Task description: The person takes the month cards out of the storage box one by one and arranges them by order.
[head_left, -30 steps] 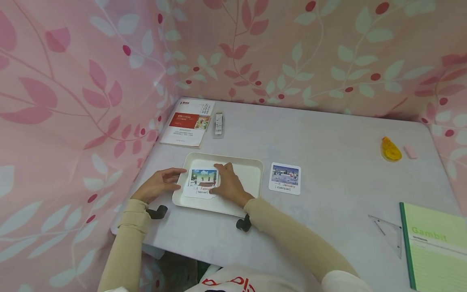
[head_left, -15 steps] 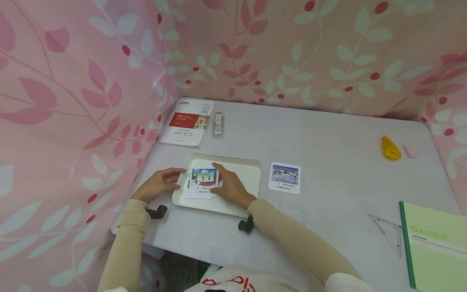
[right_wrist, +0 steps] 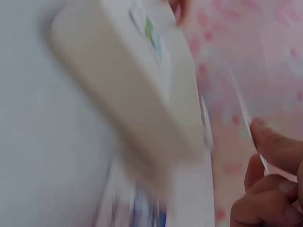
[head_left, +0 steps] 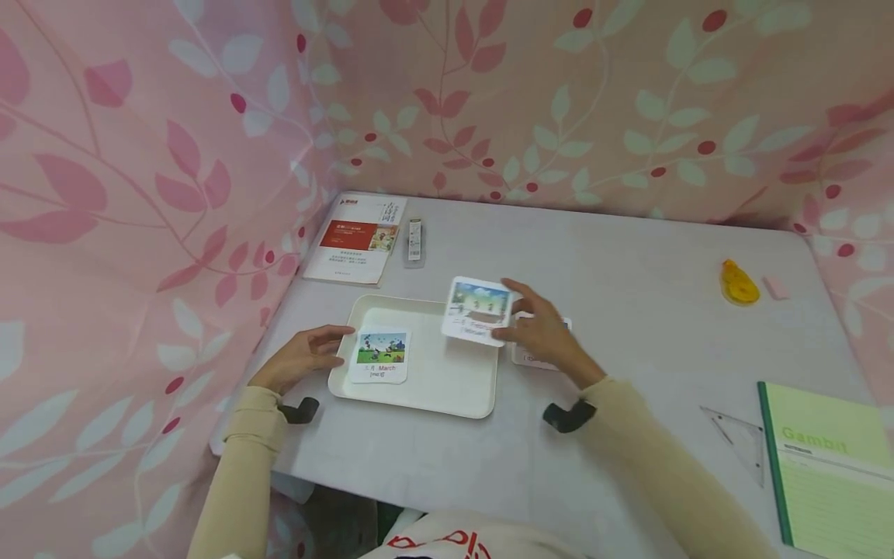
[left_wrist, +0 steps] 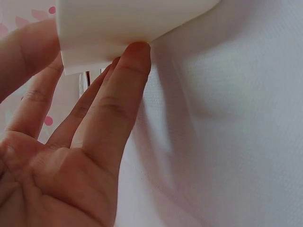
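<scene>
Pink leaf-print cloth walls in a pale, matte grey table (head_left: 628, 256). Head view: shallow cream tray (head_left: 433, 388), rectangular w/ rounded corners, smooth plastic look, sits near the table's left front. Inside it, at its left end, lies one glossy rounded-corner March card (head_left: 379, 355), flat. Left hand (head_left: 302, 359) rests at the tray's left rim, fingers relaxed & nearly straight, tips touching the edge. Right hand (head_left: 541, 334) pinches the February card (head_left: 476, 310) by its right side, holding it lifted & tilted over the tray's right rim. Under that hand, a third card (head_left: 524, 357) lies on the table just right of the tray, mostly hidden. Far left corner: booklet (head_left: 356, 241) w/ red panel, slim clear case (head_left: 415, 241) beside it. Right side: yellow tape dispenser (head_left: 736, 283), pink eraser (head_left: 775, 287), clear set square (head_left: 740, 442), green notebook (head_left: 831, 473).

Left wrist view: fingers (left_wrist: 118, 104) straight, tips against the tray's smooth underside edge; table surface finely textured.

Right wrist view: heavy blur; tray's rounded corner w/ March card on it, curled fingertips (right_wrist: 274, 151) nipping a thin card edge.
</scene>
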### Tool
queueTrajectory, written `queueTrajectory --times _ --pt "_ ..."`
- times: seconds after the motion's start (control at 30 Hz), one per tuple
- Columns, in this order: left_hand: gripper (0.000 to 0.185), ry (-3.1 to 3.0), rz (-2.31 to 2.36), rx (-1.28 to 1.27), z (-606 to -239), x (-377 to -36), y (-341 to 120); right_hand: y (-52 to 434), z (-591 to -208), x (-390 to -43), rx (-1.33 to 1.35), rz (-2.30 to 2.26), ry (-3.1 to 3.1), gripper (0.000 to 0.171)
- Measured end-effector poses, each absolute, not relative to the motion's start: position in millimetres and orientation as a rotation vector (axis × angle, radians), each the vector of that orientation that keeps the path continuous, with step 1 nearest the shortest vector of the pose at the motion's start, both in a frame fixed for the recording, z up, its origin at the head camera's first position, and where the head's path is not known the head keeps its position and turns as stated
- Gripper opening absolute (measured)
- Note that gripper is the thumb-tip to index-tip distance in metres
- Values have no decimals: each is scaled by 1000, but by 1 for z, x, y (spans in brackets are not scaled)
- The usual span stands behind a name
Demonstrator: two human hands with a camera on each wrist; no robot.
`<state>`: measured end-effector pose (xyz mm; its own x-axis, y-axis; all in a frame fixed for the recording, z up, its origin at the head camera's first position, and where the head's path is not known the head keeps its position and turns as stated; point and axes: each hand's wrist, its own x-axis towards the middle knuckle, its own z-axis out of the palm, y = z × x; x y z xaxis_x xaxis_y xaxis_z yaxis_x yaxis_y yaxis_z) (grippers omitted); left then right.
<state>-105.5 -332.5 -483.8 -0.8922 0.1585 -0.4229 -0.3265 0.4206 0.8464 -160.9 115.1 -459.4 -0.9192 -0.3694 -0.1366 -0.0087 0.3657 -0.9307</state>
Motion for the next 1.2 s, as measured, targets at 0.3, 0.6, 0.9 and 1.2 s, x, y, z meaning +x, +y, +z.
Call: queueTrajectory --times 0.3,0.6,0.9,1.2 --pt "62 2260 1457 -143 -483 -101 -336 291 -477 -155 -91 -1164 2418 99" --pt "61 2234 1494 -148 -484 -101 -336 319 -504 -140 -163 -1083 2434 97" --pt "61 2246 1482 -149 -485 -101 -332 309 -499 -142 -245 -924 2559 96" --pt "60 2254 1478 -134 -484 -103 -330 304 -492 -145 -333 -741 2613 92"
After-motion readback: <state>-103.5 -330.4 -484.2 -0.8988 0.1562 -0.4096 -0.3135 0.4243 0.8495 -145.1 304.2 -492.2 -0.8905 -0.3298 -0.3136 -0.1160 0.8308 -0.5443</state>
